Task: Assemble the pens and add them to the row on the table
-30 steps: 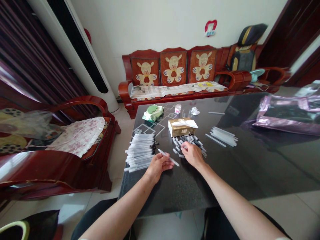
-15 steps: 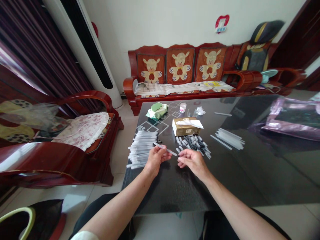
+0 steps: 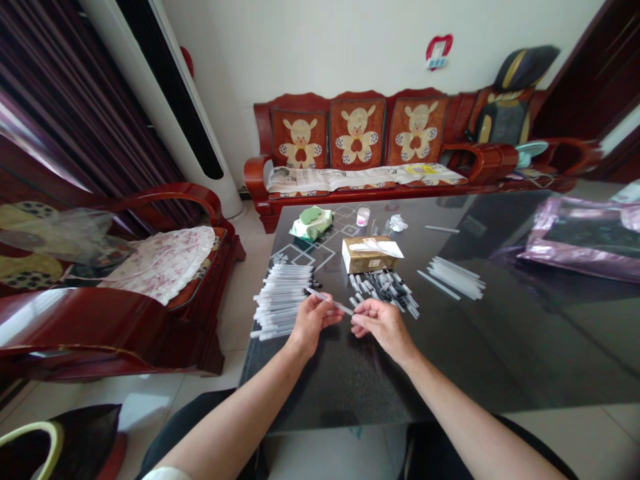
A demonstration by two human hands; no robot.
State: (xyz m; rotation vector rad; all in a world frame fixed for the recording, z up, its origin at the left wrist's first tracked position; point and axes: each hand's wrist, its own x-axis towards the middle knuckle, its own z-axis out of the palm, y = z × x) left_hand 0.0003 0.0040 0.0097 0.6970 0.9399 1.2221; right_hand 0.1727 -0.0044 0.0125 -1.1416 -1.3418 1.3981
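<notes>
My left hand [image 3: 313, 320] is closed around a slim, frosted white pen barrel [image 3: 341, 307], which slants down to the right. At the barrel's right end, my right hand [image 3: 377, 323] is pinched; whatever sits between its fingertips is too small to make out. Left of my left hand lies a stack of white pens [image 3: 283, 300] with dark tips pointing right. Beyond my right hand is a loose heap of black-and-white pen caps [image 3: 387, 288]. Farther right, several bare white barrels [image 3: 456, 277] lie in a bundle.
A tissue box [image 3: 370, 257] stands behind the caps. Wet wipes [image 3: 313, 225], a small cup [image 3: 363, 217] and crumpled tissue [image 3: 398, 223] sit farther back on the dark table [image 3: 500, 347]. One white stick [image 3: 442, 229] lies alone, and a purple plastic package [image 3: 585, 237] rests at right.
My right hand has closed the small gap to the barrel's right end. My left hand keeps its hold on the barrel. The whole view has shifted slightly.
</notes>
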